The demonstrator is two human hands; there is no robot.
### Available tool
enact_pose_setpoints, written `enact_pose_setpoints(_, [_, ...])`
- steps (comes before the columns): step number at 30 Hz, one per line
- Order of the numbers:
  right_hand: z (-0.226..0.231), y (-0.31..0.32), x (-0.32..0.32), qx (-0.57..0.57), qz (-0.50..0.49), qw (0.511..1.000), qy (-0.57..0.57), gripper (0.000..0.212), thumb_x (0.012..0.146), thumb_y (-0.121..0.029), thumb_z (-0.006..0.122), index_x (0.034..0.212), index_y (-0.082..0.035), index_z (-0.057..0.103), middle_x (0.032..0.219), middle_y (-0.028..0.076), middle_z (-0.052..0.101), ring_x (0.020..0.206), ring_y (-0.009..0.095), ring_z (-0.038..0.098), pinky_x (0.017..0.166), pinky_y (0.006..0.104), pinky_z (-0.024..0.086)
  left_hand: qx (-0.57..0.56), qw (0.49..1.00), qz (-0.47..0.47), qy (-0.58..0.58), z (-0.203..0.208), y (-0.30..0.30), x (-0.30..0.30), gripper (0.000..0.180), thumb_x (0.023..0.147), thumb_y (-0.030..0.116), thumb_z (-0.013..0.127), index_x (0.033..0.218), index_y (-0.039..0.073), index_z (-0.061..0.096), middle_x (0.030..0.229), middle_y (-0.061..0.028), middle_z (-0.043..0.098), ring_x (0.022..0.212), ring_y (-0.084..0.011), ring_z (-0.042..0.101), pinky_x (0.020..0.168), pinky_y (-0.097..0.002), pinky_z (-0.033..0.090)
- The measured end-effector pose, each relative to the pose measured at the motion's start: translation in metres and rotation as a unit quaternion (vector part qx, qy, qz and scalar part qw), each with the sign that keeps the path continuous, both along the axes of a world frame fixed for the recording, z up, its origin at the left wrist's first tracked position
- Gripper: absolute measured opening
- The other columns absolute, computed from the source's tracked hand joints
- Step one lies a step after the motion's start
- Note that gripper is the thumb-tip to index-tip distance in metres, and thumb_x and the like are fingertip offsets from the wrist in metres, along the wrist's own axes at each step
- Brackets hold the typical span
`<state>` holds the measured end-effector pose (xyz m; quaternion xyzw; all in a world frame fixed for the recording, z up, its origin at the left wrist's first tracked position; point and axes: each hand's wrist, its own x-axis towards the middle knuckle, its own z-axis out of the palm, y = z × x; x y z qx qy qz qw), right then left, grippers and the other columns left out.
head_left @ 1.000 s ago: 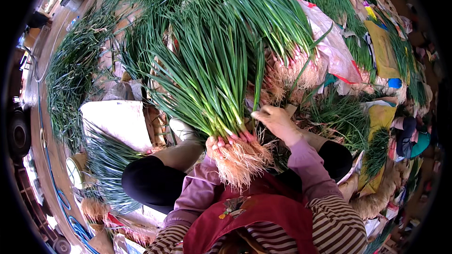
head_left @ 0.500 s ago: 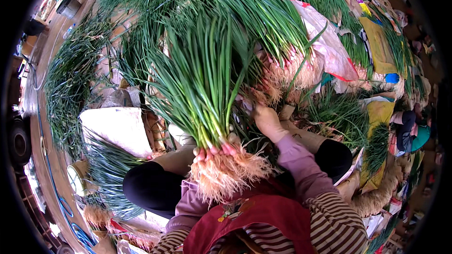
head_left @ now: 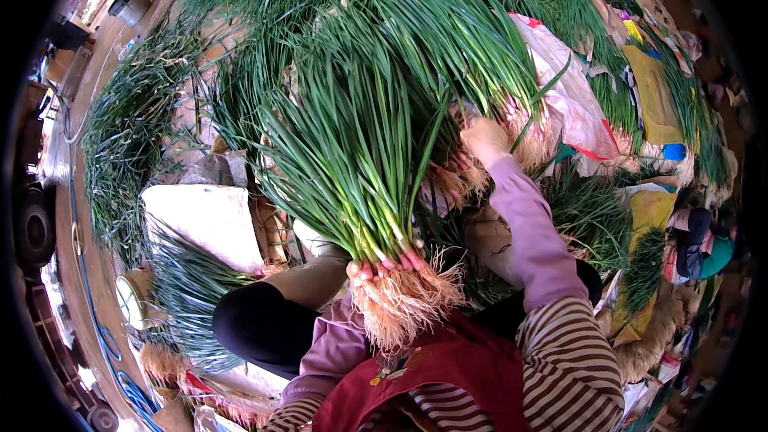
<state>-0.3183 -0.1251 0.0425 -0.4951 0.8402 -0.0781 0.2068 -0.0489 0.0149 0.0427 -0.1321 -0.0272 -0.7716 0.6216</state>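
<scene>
A large bunch of spring onions [head_left: 364, 144], with long green leaves, pinkish bulbs and shaggy pale roots, leans over my lap with its roots toward me. My left forearm, in a mauve sleeve [head_left: 340, 336], runs under this bunch, which hides my left hand. My right hand [head_left: 486, 141] is out beyond the bunch's right side, at the stalks of a second heap of spring onions [head_left: 456, 32]. Its fingers are curled together against the leaves; what they hold, if anything, is too small to make out.
A white sack [head_left: 204, 224] lies left of my knee, beside more onions [head_left: 192, 292] and a pale tub [head_left: 136, 300]. A pink-white sack [head_left: 568, 96] covers part of the right heap. Blue hose [head_left: 96, 312] runs along the left floor. Another person [head_left: 704, 244] is at the far right.
My right hand has moved up and away from me, from low beside the bunch to the right heap's stalks. The view has shifted slightly; the bunch still leans over my lap.
</scene>
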Motion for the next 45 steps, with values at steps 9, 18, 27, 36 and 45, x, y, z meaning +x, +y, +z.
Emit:
enact_pose_setpoints(9, [0.032, 0.180, 0.085, -0.029, 0.201, 0.838, -0.506, 0.040, 0.091, -0.039, 0.051, 0.087, -0.001, 0.064, 0.067, 0.005, 0.055, 0.062, 0.011, 0.053, 0.053, 0.0265, 0.043, 0.001, 0.983, -0.175, -0.057, -0.063, 0.003, 0.024, 0.038, 0.084, 0.039, 0.047, 0.071, 0.009, 0.066, 0.094, -0.0200, 0.063, 0.091, -0.0431, 0.056, 0.082, -0.0556, 0.043])
enact_pose_setpoints(18, [0.020, 0.138, 0.094, -0.121, 0.063, 0.929, -0.344, 0.026, 0.087, -0.023, 0.059, 0.075, 0.000, 0.056, 0.060, 0.013, 0.050, 0.054, 0.018, 0.044, 0.054, 0.0332, 0.040, 0.012, 0.963, -0.197, -0.182, -0.015, 0.006, 0.019, 0.038, 0.085, 0.040, 0.045, 0.075, 0.008, 0.063, 0.090, -0.0156, 0.063, 0.089, -0.0350, 0.057, 0.087, -0.0513, 0.042])
enact_pose_setpoints(27, [-0.032, 0.156, 0.085, -0.135, 0.085, 0.973, -0.165, 0.019, 0.086, -0.018, 0.055, 0.082, 0.001, 0.061, 0.061, 0.017, 0.056, 0.061, 0.027, 0.060, 0.057, 0.0364, 0.046, -0.017, 0.981, -0.190, -0.041, 0.009, 0.004, 0.010, 0.022, 0.079, 0.035, 0.056, 0.084, 0.014, 0.055, 0.088, -0.0035, 0.058, 0.090, -0.0193, 0.053, 0.083, -0.0388, 0.041])
enact_pose_setpoints(36, [-0.038, 0.053, -0.037, -0.128, 0.094, 0.977, 0.140, 0.021, 0.083, -0.019, 0.055, 0.083, 0.000, 0.064, 0.078, 0.017, 0.065, 0.061, 0.025, 0.062, 0.055, 0.0390, 0.049, -0.038, 0.966, -0.257, -0.003, 0.009, -0.008, 0.024, 0.079, 0.069, 0.039, 0.067, 0.129, 0.003, 0.030, 0.108, -0.0088, 0.049, 0.098, -0.0269, 0.048, 0.089, -0.0441, 0.039])
enact_pose_setpoints(45, [-0.012, 0.018, -0.040, 0.004, 0.078, 0.989, 0.126, 0.014, 0.080, -0.012, 0.056, 0.077, -0.005, 0.067, 0.070, 0.013, 0.065, 0.067, 0.028, 0.065, 0.060, 0.0377, 0.051, -0.062, 0.973, -0.206, -0.078, -0.032, 0.000, 0.019, 0.036, 0.084, 0.031, 0.039, 0.088, 0.007, 0.066, 0.104, -0.0222, 0.061, 0.097, -0.0431, 0.056, 0.084, -0.0581, 0.042])
